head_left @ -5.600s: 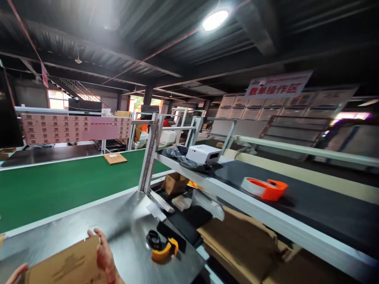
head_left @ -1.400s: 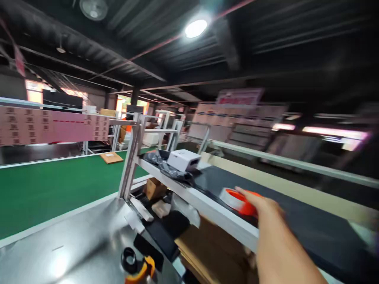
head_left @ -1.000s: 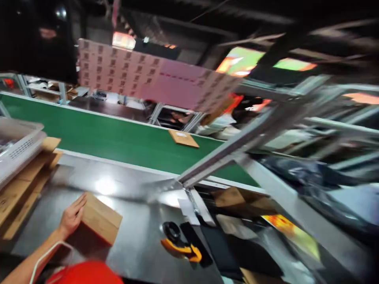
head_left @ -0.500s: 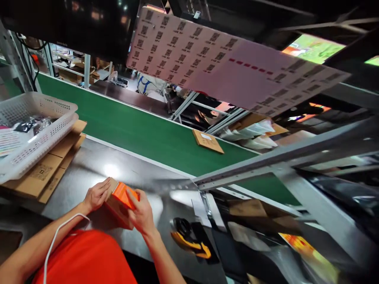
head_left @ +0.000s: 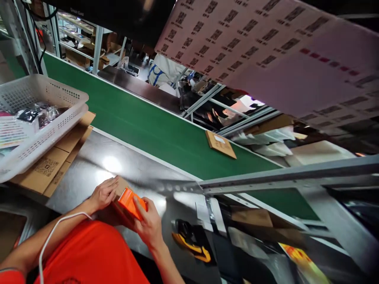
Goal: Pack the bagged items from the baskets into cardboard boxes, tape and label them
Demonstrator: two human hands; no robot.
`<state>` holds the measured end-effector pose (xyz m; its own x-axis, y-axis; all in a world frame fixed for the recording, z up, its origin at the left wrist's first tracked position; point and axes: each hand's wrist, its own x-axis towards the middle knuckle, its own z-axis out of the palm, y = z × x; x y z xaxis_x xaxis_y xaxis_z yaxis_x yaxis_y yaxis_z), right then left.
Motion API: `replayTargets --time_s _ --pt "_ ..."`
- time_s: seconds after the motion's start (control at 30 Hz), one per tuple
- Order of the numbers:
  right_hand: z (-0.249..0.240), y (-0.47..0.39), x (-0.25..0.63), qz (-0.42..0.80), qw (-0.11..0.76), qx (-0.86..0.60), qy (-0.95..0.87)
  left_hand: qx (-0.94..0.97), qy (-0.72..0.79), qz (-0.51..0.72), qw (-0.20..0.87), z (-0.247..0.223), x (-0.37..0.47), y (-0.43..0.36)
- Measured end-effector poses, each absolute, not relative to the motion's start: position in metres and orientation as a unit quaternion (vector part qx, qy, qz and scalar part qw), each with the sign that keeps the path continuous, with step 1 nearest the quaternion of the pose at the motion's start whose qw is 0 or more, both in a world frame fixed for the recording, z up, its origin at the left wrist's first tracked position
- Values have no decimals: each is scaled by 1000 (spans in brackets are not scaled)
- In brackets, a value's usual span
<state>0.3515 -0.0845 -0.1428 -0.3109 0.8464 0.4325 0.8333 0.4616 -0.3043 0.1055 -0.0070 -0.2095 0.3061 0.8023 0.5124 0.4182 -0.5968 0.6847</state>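
Note:
A small orange box is in my right hand, thumb on its top face. My left hand is closed on the far left part of a brown cardboard box, its fingers pressed together along the edge. The cardboard box is tilted over the metal table, close to my body, and the orange box lies against its upper side. My right hand and the orange box hide part of the cardboard box.
On the left a white basket with bagged items rests on flat cardboard. A yellow and black scanner lies right. Beyond the table, a green conveyor carries a flat parcel. A metal frame bar crosses the right.
The camera view has shifted, so the sheet of codes looks larger and nearer. Both hands keep their holds on the boxes, with little change between them.

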Motion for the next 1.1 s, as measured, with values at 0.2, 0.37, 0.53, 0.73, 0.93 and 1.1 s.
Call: replayTargets --time_s 0.2,0.37,0.53,0.73,0.93,1.1 --pt "-135 -86 349 0 278 -523 -806 542 519 368 549 -166 108 -8" --pt "-126 -86 347 1 258 -522 -813 333 481 271 764 -142 121 1" --pt "-112 -83 351 83 155 -513 -840 328 497 232 769 -138 126 8" --pt "-76 -73 356 197 -36 -575 -793 396 596 272 643 -149 120 36" --pt "-56 -69 348 219 -143 -584 -768 410 639 305 575 -165 89 56" --pt "-59 -62 337 205 -166 -580 -770 446 659 310 521 -180 85 40"
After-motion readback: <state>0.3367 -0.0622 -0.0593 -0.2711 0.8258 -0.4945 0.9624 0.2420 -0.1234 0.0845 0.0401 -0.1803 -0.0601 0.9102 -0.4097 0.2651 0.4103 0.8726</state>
